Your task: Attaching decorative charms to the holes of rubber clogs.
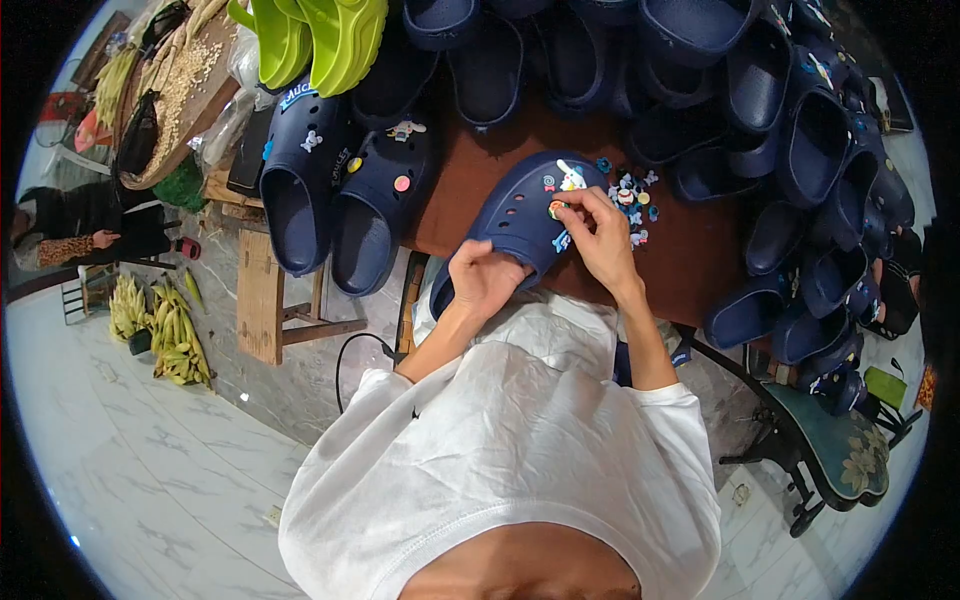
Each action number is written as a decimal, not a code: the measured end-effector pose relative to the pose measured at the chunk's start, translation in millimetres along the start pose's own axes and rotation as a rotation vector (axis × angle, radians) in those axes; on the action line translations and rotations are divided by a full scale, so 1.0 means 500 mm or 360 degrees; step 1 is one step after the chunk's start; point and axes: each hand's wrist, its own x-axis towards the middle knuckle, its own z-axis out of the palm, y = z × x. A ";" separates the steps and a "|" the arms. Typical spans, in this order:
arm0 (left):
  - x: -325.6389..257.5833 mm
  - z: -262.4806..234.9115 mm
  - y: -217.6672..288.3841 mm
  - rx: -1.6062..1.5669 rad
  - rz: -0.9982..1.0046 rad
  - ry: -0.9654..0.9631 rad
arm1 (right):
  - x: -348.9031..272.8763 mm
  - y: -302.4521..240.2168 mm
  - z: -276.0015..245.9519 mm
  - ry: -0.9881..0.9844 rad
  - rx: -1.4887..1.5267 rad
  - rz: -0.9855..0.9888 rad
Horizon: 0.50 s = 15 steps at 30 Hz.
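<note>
A dark blue clog lies on the brown table in front of me, toe pointing away, with a white rabbit charm and other small charms on its top. My left hand grips the clog's heel end. My right hand pinches a small round charm against the clog's upper. A little heap of loose coloured charms sits on the table just right of the clog.
Many dark blue clogs are heaped along the back and right of the table. Two charm-decorated blue clogs and lime green clogs lie at left. Corn cobs lie on the floor; another person sits far left. A chair stands right.
</note>
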 end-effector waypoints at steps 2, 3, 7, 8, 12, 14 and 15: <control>0.001 0.010 -0.001 -0.0047 -0.0007 0.0103 | 0.004 -0.009 -0.004 -0.0030 0.0026 0.0007; 0.003 0.014 -0.005 0.0157 0.0003 0.0223 | 0.006 -0.013 -0.005 -0.0056 0.0067 -0.0017; 0.005 0.012 -0.015 0.0586 0.0027 0.0314 | 0.014 -0.024 0.010 -0.0014 0.0228 0.0029; 0.004 0.010 -0.017 0.0587 0.0026 0.0312 | 0.016 -0.026 0.011 -0.0011 0.0228 0.0028; -0.003 0.019 -0.023 0.0741 0.0082 0.0362 | 0.024 -0.013 0.013 -0.0034 0.0352 0.0042; -0.005 0.021 -0.025 0.0816 0.0144 0.0337 | 0.023 -0.007 0.011 -0.0031 0.0368 -0.0001; -0.005 0.020 -0.025 0.0851 0.0121 0.0347 | 0.022 -0.009 0.008 -0.0024 0.0415 0.0032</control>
